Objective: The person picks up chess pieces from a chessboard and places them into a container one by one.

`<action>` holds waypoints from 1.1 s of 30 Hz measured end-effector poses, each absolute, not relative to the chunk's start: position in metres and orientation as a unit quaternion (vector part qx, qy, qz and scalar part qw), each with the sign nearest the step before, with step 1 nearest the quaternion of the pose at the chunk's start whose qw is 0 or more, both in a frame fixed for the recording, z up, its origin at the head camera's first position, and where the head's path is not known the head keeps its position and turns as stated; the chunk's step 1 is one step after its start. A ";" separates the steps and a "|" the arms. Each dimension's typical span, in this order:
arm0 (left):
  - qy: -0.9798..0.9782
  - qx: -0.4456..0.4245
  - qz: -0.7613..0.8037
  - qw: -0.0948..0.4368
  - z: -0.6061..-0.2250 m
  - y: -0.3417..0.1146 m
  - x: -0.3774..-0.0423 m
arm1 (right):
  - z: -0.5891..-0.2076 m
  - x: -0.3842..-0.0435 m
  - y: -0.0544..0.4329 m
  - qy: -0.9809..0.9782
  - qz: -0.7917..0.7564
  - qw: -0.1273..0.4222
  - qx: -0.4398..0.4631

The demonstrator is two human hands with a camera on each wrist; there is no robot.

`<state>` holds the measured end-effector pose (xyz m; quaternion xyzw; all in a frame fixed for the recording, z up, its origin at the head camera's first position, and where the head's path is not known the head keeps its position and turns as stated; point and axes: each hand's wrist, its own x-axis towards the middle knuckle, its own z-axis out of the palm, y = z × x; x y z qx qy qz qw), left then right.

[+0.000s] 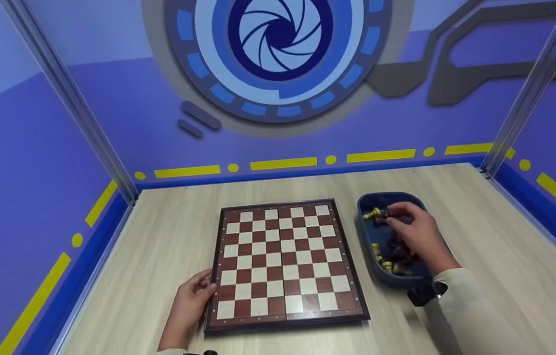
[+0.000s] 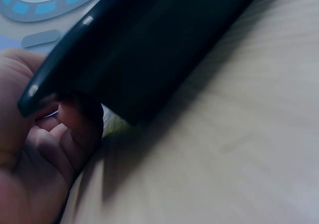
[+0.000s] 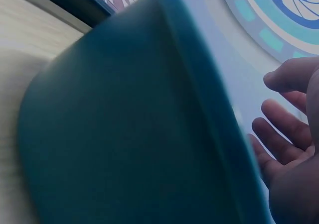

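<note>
A chessboard (image 1: 285, 266) with brown and white squares lies flat on the table, no pieces on it. At its near left edge, my left hand (image 1: 190, 298) grips the rim; in the left wrist view its fingers (image 2: 75, 129) curl beneath the dark board edge (image 2: 129, 50). To the right stands a blue plastic bin (image 1: 374, 246) holding dark and gold chess pieces (image 1: 391, 266). My right hand (image 1: 418, 234) reaches over the bin, thumb and fingertips near a dark piece (image 1: 380, 221). In the right wrist view, its fingers (image 3: 279, 139) are loosely bent and spread, with nothing visible between them.
The wooden table (image 1: 159, 236) meets blue-purple panels (image 1: 110, 118) at the back and both sides. Metal posts (image 1: 80, 108) stand at the back corners. A narrow strip of table separates the board from the bin. A dark band (image 1: 426, 294) sits on the right wrist.
</note>
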<state>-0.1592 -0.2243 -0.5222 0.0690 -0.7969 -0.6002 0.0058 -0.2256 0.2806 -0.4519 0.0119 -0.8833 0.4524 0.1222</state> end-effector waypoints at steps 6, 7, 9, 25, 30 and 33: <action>-0.804 0.060 -0.591 0.009 -0.525 -0.223 -0.163 | -0.457 -0.222 0.282 -0.883 0.448 0.141 0.016; -0.804 0.059 -0.591 0.010 -0.525 -0.222 -0.164 | -0.458 -0.222 0.283 -0.883 0.447 0.144 0.016; -0.804 0.056 -0.592 0.008 -0.525 -0.222 -0.164 | -0.460 -0.220 0.284 -0.883 0.445 0.150 0.017; -0.874 0.033 -0.485 -0.002 -0.505 -0.231 -0.168 | -0.449 -0.202 0.281 -0.902 0.394 0.171 0.051; -0.908 0.012 -0.419 0.000 -0.498 -0.234 -0.171 | -0.444 -0.198 0.273 -0.909 0.361 0.192 0.078; -0.927 0.007 -0.375 0.003 -0.492 -0.236 -0.170 | -0.443 -0.196 0.268 -0.913 0.348 0.197 0.082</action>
